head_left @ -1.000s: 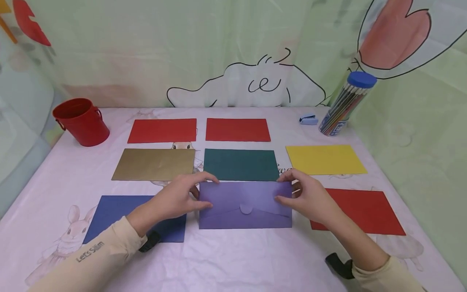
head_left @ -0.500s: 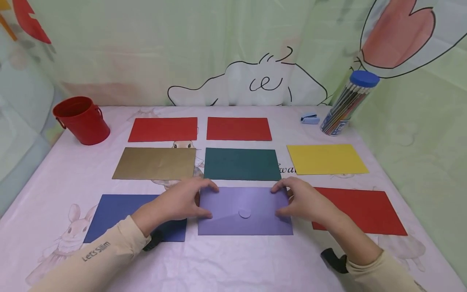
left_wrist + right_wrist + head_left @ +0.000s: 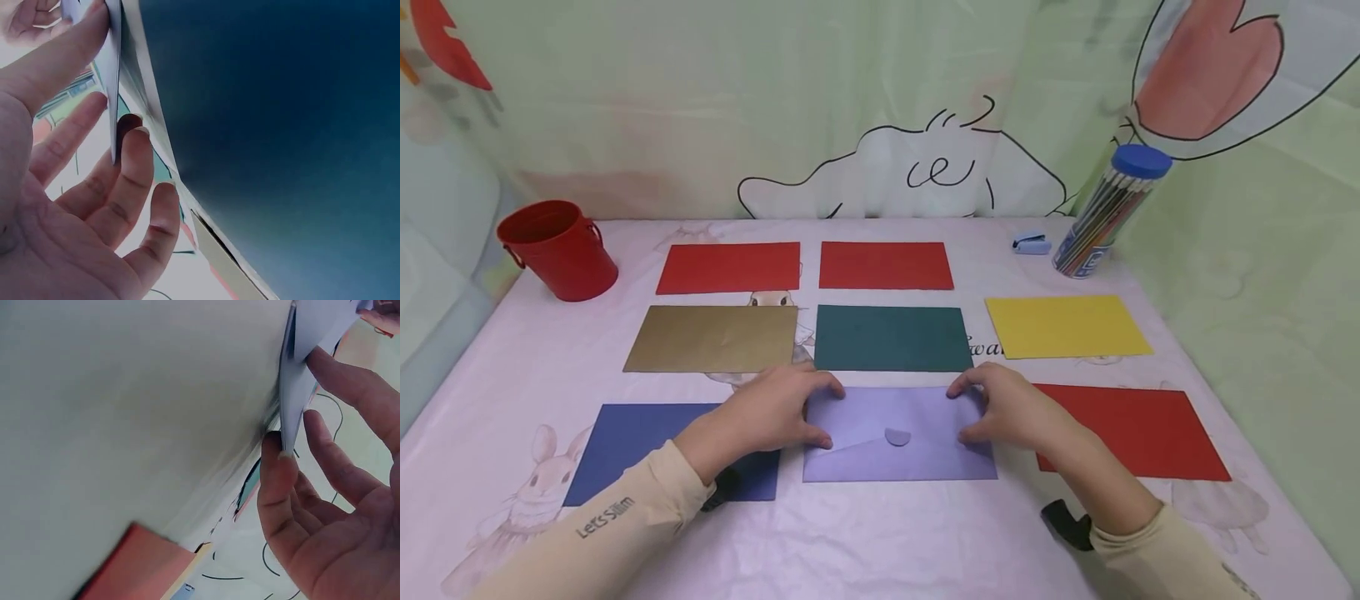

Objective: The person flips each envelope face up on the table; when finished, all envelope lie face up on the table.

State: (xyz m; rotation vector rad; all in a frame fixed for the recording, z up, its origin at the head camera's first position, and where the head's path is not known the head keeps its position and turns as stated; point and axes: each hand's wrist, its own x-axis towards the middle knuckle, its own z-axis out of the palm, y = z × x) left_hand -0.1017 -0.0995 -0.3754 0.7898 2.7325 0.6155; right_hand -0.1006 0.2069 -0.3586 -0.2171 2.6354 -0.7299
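A light purple envelope (image 3: 898, 463) with a round-tabbed flap lies between my hands in the head view, in the front middle. My left hand (image 3: 763, 417) holds its left end, and my right hand (image 3: 1018, 417) holds its right end. In the left wrist view the envelope (image 3: 115, 94) shows edge-on, with the thumb on one face and fingertips behind the other. The right wrist view shows the envelope (image 3: 299, 394) between the thumb and fingers likewise. To the left, a blue envelope-sized sheet (image 3: 651, 433) is partly hidden by my left arm. A red one (image 3: 1138, 433) lies to the right.
Behind lie gold (image 3: 711, 337), green (image 3: 891, 337) and yellow (image 3: 1067, 325) sheets, then two red ones, left (image 3: 727, 267) and right (image 3: 885, 265). A red bucket (image 3: 576, 262) stands back left. A blue stapler (image 3: 1032, 243) and pencil tube (image 3: 1105, 221) stand back right.
The purple envelope has come slightly nearer to me, with both hands still on its ends. Its face looks lighter now. The other sheets have stayed put.
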